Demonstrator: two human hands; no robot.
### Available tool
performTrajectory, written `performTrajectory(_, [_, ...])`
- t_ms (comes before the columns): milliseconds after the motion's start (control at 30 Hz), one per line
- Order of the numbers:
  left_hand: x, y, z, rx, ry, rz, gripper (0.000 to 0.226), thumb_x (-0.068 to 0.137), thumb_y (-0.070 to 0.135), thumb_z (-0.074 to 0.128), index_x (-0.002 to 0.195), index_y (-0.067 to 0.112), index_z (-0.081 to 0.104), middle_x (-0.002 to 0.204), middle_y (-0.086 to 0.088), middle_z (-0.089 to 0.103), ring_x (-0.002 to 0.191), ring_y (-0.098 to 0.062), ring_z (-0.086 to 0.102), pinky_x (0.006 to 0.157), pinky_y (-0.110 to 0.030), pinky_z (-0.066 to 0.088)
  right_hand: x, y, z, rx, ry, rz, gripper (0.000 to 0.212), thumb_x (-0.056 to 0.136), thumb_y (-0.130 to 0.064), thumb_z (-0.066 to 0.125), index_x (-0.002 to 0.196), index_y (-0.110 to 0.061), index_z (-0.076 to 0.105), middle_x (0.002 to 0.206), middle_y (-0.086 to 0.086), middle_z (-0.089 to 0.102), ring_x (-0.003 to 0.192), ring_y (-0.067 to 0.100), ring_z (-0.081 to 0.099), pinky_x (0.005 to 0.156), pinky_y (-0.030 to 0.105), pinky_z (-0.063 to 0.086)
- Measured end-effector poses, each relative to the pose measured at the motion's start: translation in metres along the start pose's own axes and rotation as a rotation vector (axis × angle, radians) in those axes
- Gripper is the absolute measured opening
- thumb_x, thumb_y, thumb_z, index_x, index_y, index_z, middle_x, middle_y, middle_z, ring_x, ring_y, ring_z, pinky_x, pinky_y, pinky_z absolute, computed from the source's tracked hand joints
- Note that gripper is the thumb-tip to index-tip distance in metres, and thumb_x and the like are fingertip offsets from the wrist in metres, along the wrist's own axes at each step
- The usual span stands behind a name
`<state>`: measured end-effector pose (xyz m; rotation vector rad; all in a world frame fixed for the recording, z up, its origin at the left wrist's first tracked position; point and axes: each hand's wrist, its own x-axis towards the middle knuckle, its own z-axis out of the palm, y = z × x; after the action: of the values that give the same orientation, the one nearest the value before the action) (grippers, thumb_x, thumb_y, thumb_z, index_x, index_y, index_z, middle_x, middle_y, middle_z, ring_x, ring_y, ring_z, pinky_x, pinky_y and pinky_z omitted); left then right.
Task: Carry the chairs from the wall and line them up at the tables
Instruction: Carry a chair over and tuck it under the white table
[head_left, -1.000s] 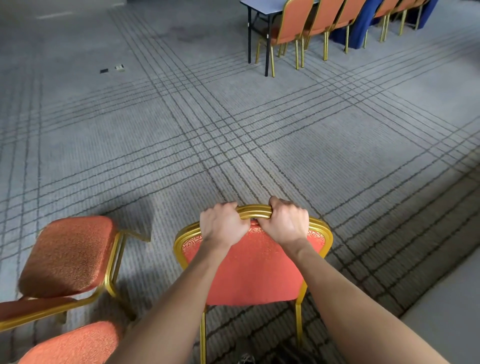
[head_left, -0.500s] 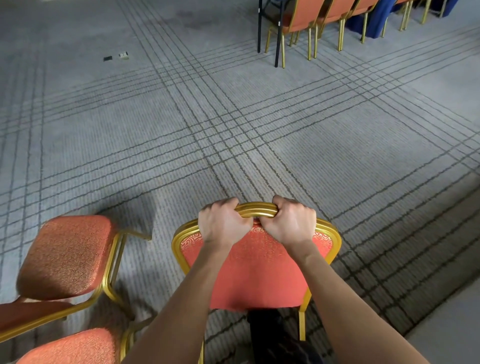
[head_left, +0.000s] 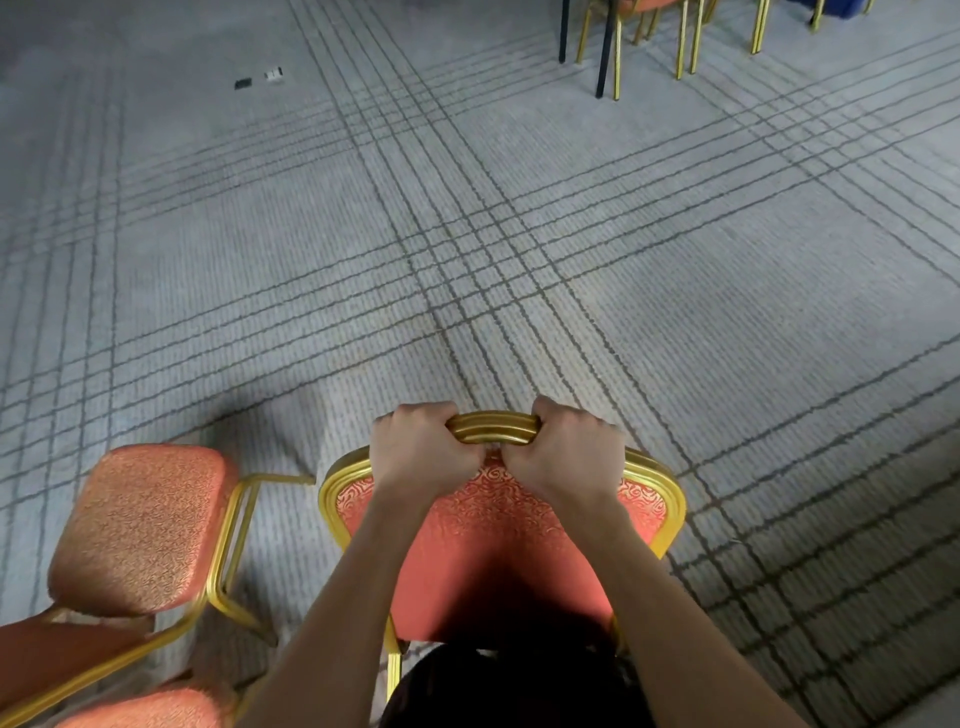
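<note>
Grey lined carpet (head_left: 519, 234) is lying ahead; left hand (head_left: 423, 448) and right hand (head_left: 563, 451) are clenching the banquet chair's gilt top rail (head_left: 492, 427); legs risk snagging the neighbouring chair (head_left: 140, 525).

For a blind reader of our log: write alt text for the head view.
The left hand and right hand grip the gold top rail of an orange chair, seen from above and behind. A second chair is at lower left on grey lined carpet; gold chair legs and a black table leg show at the top right.
</note>
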<state>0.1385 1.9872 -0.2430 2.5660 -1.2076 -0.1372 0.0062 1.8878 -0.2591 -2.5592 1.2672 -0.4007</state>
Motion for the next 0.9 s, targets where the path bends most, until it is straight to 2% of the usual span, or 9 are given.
performTrajectory(133, [0.029,0.007,-0.013,0.002,0.094,0.021,0.033,0.059,0.051,0.047,0.051,0.022,0.034,0.055,-0.001,0.059,0.057,-0.03,0.06,0.058,-0.033,0.048,0.035,-0.003,-0.012,0.044,0.111,-0.037,0.034,0.06,-0.054,0.058,0.061,-0.021,0.047,0.056,0.001,0.062,0.055,0.031,0.063,0.053,0.028,0.033])
performTrajectory(233, [0.052,0.007,-0.028,-0.011,0.215,0.054,0.033,0.058,0.046,0.052,0.05,0.023,0.03,0.046,-0.001,0.051,0.047,-0.03,0.054,0.048,-0.027,0.036,0.064,-0.011,-0.023,0.094,0.231,-0.08,0.032,0.058,-0.05,0.058,0.057,-0.019,0.049,0.056,-0.002,0.056,0.053,0.026,0.06,0.05,0.025,0.028])
performTrajectory(333, [0.076,0.001,-0.041,-0.024,0.323,0.101,0.033,0.054,0.037,0.06,0.05,0.021,0.031,0.042,0.001,0.042,0.04,-0.026,0.047,0.046,-0.022,0.029,0.092,-0.024,-0.026,0.112,0.316,-0.133,0.029,0.055,-0.047,0.056,0.055,-0.018,0.054,0.057,-0.002,0.056,0.055,0.025,0.06,0.05,0.024,0.032])
performTrajectory(533, [0.141,-0.024,-0.052,-0.04,0.374,0.093,0.029,0.057,0.036,0.056,0.052,0.021,0.032,0.046,0.008,0.03,0.041,-0.017,0.034,0.045,-0.022,0.027,0.168,-0.047,-0.01,0.178,0.381,-0.238,0.028,0.06,-0.043,0.058,0.052,-0.019,0.049,0.048,-0.003,0.05,0.043,0.022,0.052,0.051,0.021,0.02])
performTrajectory(567, [0.141,-0.023,-0.05,-0.041,0.386,0.097,0.029,0.059,0.037,0.055,0.053,0.022,0.031,0.046,0.008,0.031,0.041,-0.017,0.034,0.046,-0.022,0.026,0.169,-0.043,-0.007,0.202,0.388,-0.246,0.028,0.061,-0.043,0.059,0.052,-0.018,0.05,0.048,-0.003,0.05,0.043,0.022,0.052,0.049,0.021,0.021])
performTrajectory(733, [0.249,-0.057,-0.059,-0.046,0.454,0.11,0.029,0.06,0.041,0.054,0.054,0.023,0.031,0.044,0.002,0.044,0.04,-0.026,0.046,0.049,-0.022,0.028,0.276,-0.077,0.014,0.239,0.37,-0.256,0.027,0.062,-0.042,0.063,0.054,-0.018,0.053,0.049,-0.002,0.054,0.046,0.024,0.057,0.041,0.028,0.039])
performTrajectory(900, [0.351,-0.087,-0.09,-0.055,0.489,0.118,0.03,0.06,0.041,0.055,0.05,0.017,0.04,0.043,0.0,0.046,0.039,-0.029,0.049,0.049,-0.022,0.029,0.375,-0.123,0.014,0.201,0.399,-0.28,0.024,0.059,-0.041,0.063,0.056,-0.017,0.057,0.05,-0.002,0.055,0.047,0.023,0.059,0.042,0.029,0.041])
